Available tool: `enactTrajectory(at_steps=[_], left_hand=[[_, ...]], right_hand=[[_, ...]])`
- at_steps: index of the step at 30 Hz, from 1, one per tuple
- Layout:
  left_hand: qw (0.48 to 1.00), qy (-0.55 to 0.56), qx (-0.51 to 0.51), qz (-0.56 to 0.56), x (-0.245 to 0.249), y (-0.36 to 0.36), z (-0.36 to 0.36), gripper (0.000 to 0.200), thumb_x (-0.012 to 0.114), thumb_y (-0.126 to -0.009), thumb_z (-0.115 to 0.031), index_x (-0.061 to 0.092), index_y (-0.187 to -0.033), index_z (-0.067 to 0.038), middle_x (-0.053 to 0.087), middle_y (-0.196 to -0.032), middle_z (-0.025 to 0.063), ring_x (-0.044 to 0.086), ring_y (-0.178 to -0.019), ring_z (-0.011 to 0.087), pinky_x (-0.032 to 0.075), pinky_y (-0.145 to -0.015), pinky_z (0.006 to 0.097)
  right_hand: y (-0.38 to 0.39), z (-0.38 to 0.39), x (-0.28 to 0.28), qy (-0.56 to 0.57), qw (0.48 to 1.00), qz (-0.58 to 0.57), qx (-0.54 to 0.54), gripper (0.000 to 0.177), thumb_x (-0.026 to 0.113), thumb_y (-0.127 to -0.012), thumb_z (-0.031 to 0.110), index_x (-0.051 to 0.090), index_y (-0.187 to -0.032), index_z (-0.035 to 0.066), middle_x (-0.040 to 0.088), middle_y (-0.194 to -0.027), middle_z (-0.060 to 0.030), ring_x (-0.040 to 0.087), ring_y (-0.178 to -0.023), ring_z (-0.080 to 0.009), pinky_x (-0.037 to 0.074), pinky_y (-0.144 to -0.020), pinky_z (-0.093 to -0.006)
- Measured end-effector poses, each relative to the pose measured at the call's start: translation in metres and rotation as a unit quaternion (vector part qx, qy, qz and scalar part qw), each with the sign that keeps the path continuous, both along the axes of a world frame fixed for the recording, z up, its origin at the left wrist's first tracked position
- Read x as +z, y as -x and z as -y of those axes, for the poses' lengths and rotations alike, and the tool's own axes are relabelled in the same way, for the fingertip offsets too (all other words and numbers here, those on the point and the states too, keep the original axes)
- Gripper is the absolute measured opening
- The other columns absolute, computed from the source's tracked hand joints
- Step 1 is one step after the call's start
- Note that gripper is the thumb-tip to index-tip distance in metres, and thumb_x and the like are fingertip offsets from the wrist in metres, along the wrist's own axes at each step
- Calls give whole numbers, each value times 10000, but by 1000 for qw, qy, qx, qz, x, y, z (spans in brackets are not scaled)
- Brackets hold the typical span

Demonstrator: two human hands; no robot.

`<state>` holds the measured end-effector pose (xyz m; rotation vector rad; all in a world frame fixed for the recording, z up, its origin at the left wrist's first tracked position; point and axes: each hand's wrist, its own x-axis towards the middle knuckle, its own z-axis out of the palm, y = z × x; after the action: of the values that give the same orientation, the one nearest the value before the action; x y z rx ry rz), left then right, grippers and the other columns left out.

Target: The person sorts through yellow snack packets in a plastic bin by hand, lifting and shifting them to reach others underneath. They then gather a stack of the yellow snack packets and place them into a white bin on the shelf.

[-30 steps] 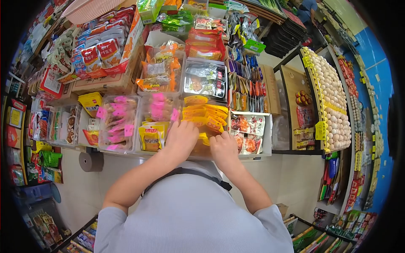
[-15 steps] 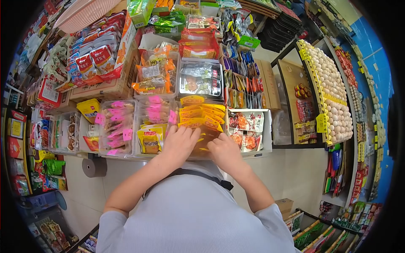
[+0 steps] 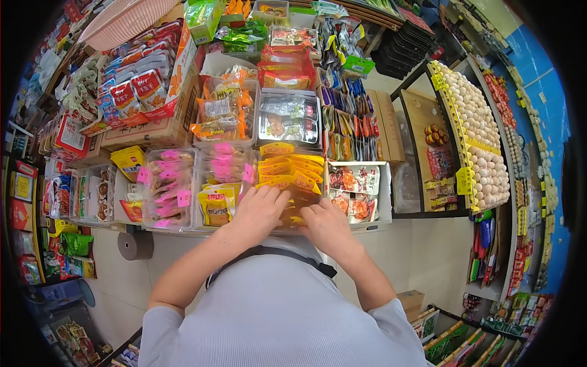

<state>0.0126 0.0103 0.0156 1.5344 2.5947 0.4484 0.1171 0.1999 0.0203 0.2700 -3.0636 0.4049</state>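
A box of yellow snack packets (image 3: 291, 166) stands at the front middle of the display, its packets upright in two rows. My left hand (image 3: 262, 211) lies at the left side of these packets, fingers bent over their edges. On the right side, my right hand (image 3: 327, 226) has its fingers curled together against the packets near the front. Both hands partly hide the front of the box. Left of my left hand is a yellow packet (image 3: 217, 205) in a clear tub with pink-labelled packs (image 3: 223, 165). A white box of red-and-white packets (image 3: 354, 189) is beside my right hand.
Behind are orange packs (image 3: 225, 107), black-and-silver packs (image 3: 288, 119) and rows of upright pouches (image 3: 345, 119). Egg trays (image 3: 480, 134) stand on a rack at the right. A pink basket (image 3: 122, 18) is at the upper left. A grey roll (image 3: 135, 245) sits below the counter.
The view has shifted slightly. My right hand sits a little lower against the packets; my left hand keeps nearly the same place.
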Motion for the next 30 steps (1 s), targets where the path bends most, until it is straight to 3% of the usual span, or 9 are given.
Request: enactTrajectory(at_steps=[3,6,9,12,14,18,24,30], left_hand=[[998,-50,-24,14,3,-4,-9,697,845,-696,-216,555,-1312,-64,610,-1181,113,574,-1114,278,437,-972,406],[995,-66,-62,37,6,-5,-14,679,838,-706,-208,564,-1315,-81,610,-1200,102,578,-1114,275,441,-975,400],[994,-49,-72,59,-1,-7,-14,515,798,-744,-189,604,-1211,-92,615,-1158,76,587,-1083,264,450,-937,393],[996,-35,-71,38,-14,-9,-14,280,726,-803,-176,627,-1049,-90,614,-1094,60,594,-1016,253,456,-885,384],[996,-33,-82,24,-15,-11,-15,152,676,-835,-174,618,-948,-89,609,-1051,56,593,-970,247,458,-849,379],[995,-60,-81,16,-18,-17,-13,108,638,-850,-171,604,-908,-87,602,-1028,63,589,-936,246,462,-821,367],[994,-78,-74,34,-22,-19,-11,110,627,-849,-161,594,-919,-83,599,-1033,76,615,-954,263,485,-825,383],[994,-66,-72,43,-20,-19,-10,119,610,-853,-156,601,-946,-82,590,-1010,87,638,-944,276,506,-808,399]], right_hand=[[0,-6,9,50,999,6,10,314,823,-729,269,641,-890,69,657,-876,-92,602,-923,-288,514,-804,-398],[3,-19,34,139,989,43,-8,409,833,-725,205,670,-1063,43,695,-961,-89,614,-953,-303,522,-832,-388],[16,-41,17,103,988,-93,-66,428,832,-713,152,666,-1090,32,698,-1012,-81,619,-973,-306,520,-837,-381],[39,-34,16,22,984,-167,-65,372,826,-702,107,670,-1032,35,682,-985,-87,615,-942,-300,507,-822,-377],[47,-26,7,-2,988,-143,-61,337,825,-693,119,665,-980,40,662,-943,-87,607,-913,-293,501,-804,-380],[49,-14,-8,-26,994,-91,-52,250,772,-718,184,625,-881,66,610,-899,-88,591,-923,-273,476,-789,-399],[53,-15,-31,-57,989,-124,-60,137,680,-745,137,595,-826,67,606,-810,-88,620,-852,-266,507,-683,-406],[49,-28,13,71,969,-222,-85,93,639,-792,65,553,-827,59,598,-752,-127,625,-737,-323,524,-644,-430]])
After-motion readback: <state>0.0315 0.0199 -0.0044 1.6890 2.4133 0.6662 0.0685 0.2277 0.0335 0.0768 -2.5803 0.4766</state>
